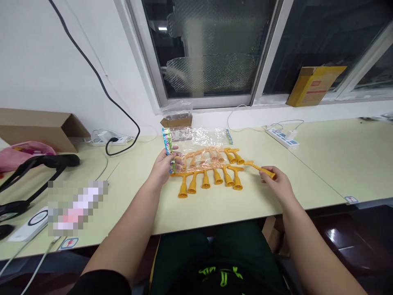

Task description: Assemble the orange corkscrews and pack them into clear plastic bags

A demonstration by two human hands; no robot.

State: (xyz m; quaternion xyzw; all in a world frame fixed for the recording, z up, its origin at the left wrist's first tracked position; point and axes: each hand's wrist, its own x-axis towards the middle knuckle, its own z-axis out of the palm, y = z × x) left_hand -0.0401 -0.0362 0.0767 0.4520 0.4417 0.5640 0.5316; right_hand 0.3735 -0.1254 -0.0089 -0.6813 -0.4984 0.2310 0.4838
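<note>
My left hand (164,164) grips the left edge of a clear plastic bag (208,137) that has a colourful printed strip. The bag lies partly over a back row of yellow plastic pieces with flared, cup-like ends, and they show through the film. A front row of the same yellow pieces (205,180) lies uncovered on the table. My right hand (278,182) is closed on one loose yellow plastic piece (260,169), its thin twisted end pointing left toward the rows. The fingertips of my right hand are partly hidden.
A small open cardboard box (177,121) stands behind the bag by the window. Power strips lie at the back right (281,138) and back left. A black strap-like device (37,176), a white power bank (30,225) and a blurred-out object take up the left side.
</note>
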